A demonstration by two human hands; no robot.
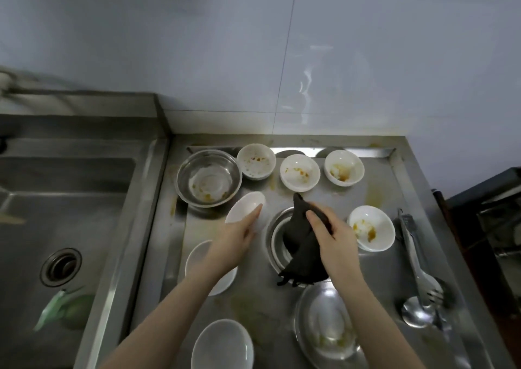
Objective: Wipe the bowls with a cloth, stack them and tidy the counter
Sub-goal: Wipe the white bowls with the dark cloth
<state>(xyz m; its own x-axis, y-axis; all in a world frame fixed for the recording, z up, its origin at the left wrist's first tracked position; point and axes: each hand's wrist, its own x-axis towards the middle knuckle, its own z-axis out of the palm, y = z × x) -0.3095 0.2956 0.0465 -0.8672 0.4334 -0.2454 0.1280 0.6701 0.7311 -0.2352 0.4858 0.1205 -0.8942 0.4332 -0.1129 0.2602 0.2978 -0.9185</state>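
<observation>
Landmark: round drain hole [275, 237] in the steel counter [377, 270].

Left hand [235, 237], just left of the hole: holds a clean white bowl [248, 209], tilted on edge. Index finger straight along the inner rim; the other fingers are behind the bowl, curl not visible.

Right hand [331, 236], just right of the hole: fingers curled round a dark cloth [300, 244], bunched; cloth hangs over the hole, its lower edge near a steel plate [327, 323].

Bowls relative to the hole:
- Behind, in a row: three white bowls with orange residue — left [256, 161], middle [299, 172], right [344, 167].
- Behind-left: large steel bowl [209, 177], some residue, touching the left bowl of the row.
- Right: soiled white bowl [370, 227], beside the right hand.
- Front-left: clean white bowl [197, 261], partly under the left forearm.
- Further front: another clean white bowl [222, 346] at the near edge.

Far right of the hole: tongs [414, 253] and a ladle [415, 313], lying lengthwise, overlapping at the near end.

Far left: sink [70, 188], green item [60, 309] in it, blurred.
</observation>
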